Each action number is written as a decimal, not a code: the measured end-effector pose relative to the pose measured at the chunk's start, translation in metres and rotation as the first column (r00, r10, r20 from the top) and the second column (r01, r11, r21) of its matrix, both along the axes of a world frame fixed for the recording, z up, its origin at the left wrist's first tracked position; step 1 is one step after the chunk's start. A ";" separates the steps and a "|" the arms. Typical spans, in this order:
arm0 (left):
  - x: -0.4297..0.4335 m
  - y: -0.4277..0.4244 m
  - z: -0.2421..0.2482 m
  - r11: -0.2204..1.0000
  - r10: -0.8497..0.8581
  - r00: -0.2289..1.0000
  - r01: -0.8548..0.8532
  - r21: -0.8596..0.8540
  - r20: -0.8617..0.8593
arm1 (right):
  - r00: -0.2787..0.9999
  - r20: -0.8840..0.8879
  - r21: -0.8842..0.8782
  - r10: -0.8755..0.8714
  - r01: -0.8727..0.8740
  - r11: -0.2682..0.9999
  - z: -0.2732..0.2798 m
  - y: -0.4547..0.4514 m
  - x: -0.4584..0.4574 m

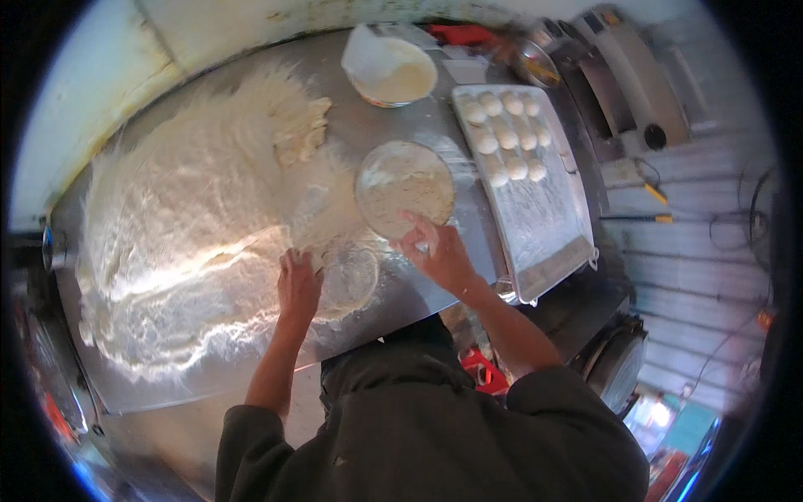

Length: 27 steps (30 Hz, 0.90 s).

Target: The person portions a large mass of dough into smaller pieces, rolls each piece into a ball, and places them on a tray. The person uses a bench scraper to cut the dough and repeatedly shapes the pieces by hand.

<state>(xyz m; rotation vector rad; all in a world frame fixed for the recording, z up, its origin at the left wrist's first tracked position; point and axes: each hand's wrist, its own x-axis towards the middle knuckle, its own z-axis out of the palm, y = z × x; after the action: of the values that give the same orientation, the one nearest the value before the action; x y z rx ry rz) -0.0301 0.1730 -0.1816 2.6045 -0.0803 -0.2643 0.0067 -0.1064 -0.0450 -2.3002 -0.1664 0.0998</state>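
Note:
My left hand [301,279] rests with its fingertips on the floured metal table, beside a thin round of flour or dough [351,276]; whether it pinches anything cannot be told. My right hand [433,248] is over the near edge of a round, flour-dusted board or dish [404,185], its fingers apart and nothing visible in them. Flour [182,207] is spread widely over the left of the table. A ragged piece of dough [304,132] lies at the far side of the flour. On the right, a metal tray [539,216] holds several dough balls [505,135] in rows.
A white tub [395,72] with pale contents stands at the back of the table. Behind the tray are a metal bowl [538,63] and a red cloth-like thing [461,34]. Metal equipment [633,75] stands at the far right. The table's near edge runs before my body.

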 end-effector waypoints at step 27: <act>0.206 -0.689 0.005 0.847 -0.514 0.794 0.529 0.046 0.325 | 0.611 -0.400 0.419 -0.683 0.785 0.457 -0.055 -0.432 -0.140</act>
<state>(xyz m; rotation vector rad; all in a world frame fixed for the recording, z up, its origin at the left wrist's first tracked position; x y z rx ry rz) 0.1761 -0.5158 -0.1770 2.4999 -0.9258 -0.0125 -0.1333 -0.5387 -0.0999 -1.5586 0.8279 -0.1851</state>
